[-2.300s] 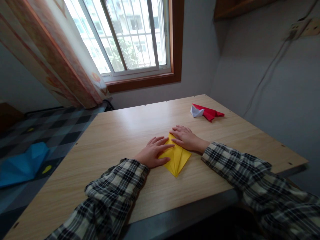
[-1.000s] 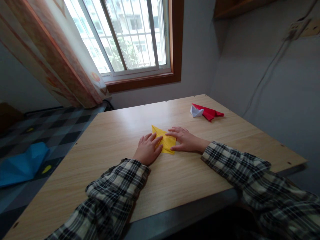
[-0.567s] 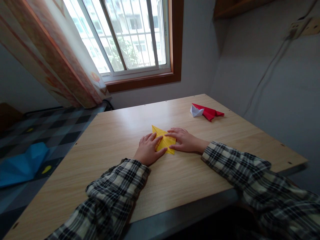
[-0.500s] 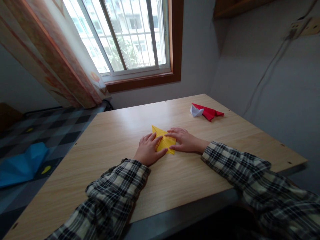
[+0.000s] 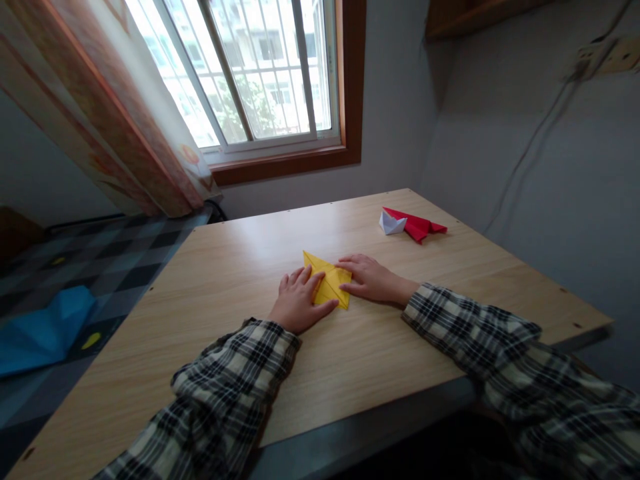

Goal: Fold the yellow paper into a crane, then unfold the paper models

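Left hand (image 5: 299, 303) and right hand (image 5: 369, 280) are laid flat, fingers spread, pressed on yellow paper (image 5: 327, 283) on table (image 5: 240, 267).

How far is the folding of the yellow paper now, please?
Done: the yellow paper already lies as a creased triangle on the table. In hand: the left hand and right hand press flat on it. Left: it is not a finished figure like the red and white one.

No readable text, label or number shows anywhere.
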Available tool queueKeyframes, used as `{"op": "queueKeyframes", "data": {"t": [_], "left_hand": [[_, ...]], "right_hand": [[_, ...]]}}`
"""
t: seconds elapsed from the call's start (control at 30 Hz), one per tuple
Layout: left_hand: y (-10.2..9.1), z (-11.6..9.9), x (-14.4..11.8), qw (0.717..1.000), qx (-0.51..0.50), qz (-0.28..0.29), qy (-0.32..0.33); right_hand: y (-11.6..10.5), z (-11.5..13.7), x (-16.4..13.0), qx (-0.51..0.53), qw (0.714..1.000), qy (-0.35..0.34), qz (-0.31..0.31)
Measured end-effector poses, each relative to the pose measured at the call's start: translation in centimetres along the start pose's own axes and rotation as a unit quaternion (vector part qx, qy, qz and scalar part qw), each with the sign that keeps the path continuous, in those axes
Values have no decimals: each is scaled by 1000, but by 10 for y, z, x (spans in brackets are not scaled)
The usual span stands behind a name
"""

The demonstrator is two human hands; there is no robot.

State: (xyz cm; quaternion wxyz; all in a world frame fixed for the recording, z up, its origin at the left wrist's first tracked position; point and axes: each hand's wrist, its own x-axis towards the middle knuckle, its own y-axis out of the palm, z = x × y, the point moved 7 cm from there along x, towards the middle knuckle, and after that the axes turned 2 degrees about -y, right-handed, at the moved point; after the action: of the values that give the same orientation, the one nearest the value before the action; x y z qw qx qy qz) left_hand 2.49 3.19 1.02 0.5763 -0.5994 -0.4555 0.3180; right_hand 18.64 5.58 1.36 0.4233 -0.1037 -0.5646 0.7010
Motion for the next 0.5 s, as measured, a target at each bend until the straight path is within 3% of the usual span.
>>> {"op": "queueKeyframes", "data": {"t": [0.2,0.5], "left_hand": [[2,-1,0,1000,0,-2,19],[4,0,0,999,-22,-17,41]], "right_hand": [[-1,-5,0,-49,999,19,1],[-4,-3,1,-17,999,32,-21]]}}
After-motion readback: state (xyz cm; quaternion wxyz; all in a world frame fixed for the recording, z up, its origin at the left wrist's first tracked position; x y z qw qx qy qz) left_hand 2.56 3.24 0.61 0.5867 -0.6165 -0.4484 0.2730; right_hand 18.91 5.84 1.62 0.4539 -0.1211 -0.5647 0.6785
